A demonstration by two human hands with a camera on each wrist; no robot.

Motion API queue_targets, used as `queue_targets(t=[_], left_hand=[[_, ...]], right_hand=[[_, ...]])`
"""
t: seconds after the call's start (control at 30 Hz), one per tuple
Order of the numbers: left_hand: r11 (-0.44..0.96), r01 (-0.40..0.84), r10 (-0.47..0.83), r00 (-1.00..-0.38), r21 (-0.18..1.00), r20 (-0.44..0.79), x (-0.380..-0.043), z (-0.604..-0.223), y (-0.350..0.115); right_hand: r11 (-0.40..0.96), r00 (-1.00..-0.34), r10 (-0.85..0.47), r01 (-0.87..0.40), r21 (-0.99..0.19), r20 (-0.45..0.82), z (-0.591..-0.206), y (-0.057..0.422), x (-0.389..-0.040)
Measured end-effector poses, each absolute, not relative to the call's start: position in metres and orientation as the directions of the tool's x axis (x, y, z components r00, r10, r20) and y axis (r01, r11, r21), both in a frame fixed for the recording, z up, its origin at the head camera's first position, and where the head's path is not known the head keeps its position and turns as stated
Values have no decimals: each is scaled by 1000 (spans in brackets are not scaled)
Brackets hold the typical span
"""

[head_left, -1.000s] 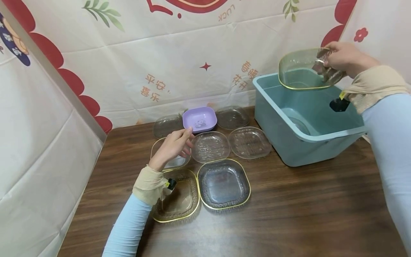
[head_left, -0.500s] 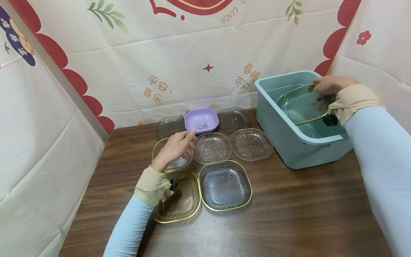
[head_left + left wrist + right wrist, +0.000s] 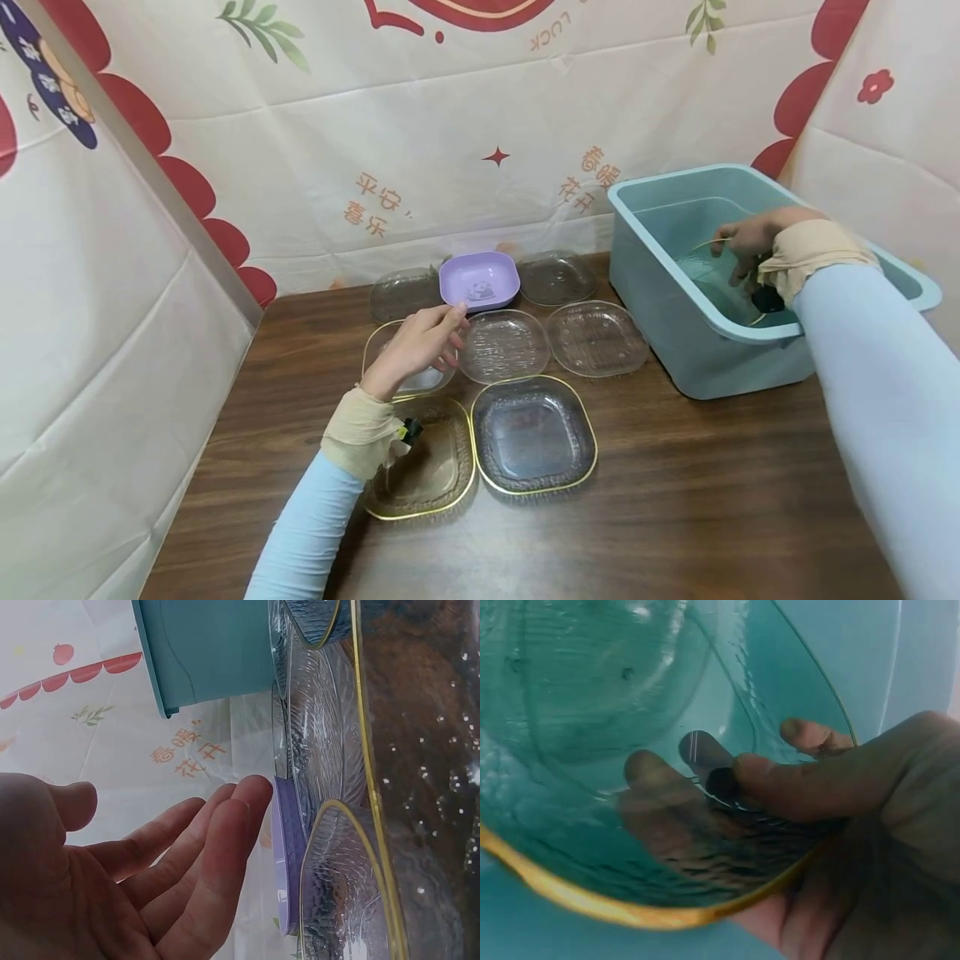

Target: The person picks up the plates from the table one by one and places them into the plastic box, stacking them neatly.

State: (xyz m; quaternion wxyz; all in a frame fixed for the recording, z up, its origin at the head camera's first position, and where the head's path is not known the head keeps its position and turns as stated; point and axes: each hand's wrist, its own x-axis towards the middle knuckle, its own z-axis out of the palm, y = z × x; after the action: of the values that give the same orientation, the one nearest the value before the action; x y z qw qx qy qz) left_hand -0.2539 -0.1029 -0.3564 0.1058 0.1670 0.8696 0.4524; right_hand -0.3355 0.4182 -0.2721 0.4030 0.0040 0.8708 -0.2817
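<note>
Deep in the blue-green bin (image 3: 663,321), my right hand (image 3: 753,242) grips a clear, gold-rimmed plate (image 3: 592,855). The right wrist view has the thumb on its inner face and fingers behind it. My left hand (image 3: 423,342) hovers over the plates with fingers loosely extended, holding nothing. Below it lies a clear gold-rimmed plate (image 3: 381,336), partly hidden by the hand. Near its fingertips stand a purple plate (image 3: 480,279) with a panda print and a clear ridged plate (image 3: 504,346). A brown gold-rimmed plate (image 3: 438,475) sits under the left wrist, beside a grey-blue gold-rimmed plate (image 3: 532,437).
Another clear plate (image 3: 596,337) lies near the bin's left wall. Two dark transparent plates (image 3: 557,279) flank the purple one at the back. A printed cloth (image 3: 450,125) hangs behind the wooden table (image 3: 675,500), with more cloth at the left side.
My right hand has carried the clear gold-rimmed plate from above the bin down into it, moving slightly left. The left hand has stayed in place over the plates.
</note>
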Motion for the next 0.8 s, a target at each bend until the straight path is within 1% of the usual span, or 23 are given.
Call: queue_targets(t=[0.17,0.3,0.53,0.63,0.77,0.8], left_hand=[[545,196,390,-920,815,-39,-255,-357,-103],[548,195,405,-913,813,-54,-255,-358,-103],[548,179,389,-919,817,-60,-254,-359,-101],[545,186,393,-918,817,-53,-253,-360,-100],[545,205,406,-913,813,-41,-254,-363,-98],[546,208,409,-912,812,-41,-254,-363,-97]], right_hand=[[799,-678,-195,310,-516,-709,-278,418,-333],[798,-663,-231,290,-529,-712,-282,417,-333],[781,-656,-221,325,-534,-722,-282,415,-336],[818,-631,-236,282,-502,-739,-282,417,-338],[877,-574,-246,212,-431,-782,-283,422,-339],[883,-564,-238,214,-418,-791,-284,423,-338]])
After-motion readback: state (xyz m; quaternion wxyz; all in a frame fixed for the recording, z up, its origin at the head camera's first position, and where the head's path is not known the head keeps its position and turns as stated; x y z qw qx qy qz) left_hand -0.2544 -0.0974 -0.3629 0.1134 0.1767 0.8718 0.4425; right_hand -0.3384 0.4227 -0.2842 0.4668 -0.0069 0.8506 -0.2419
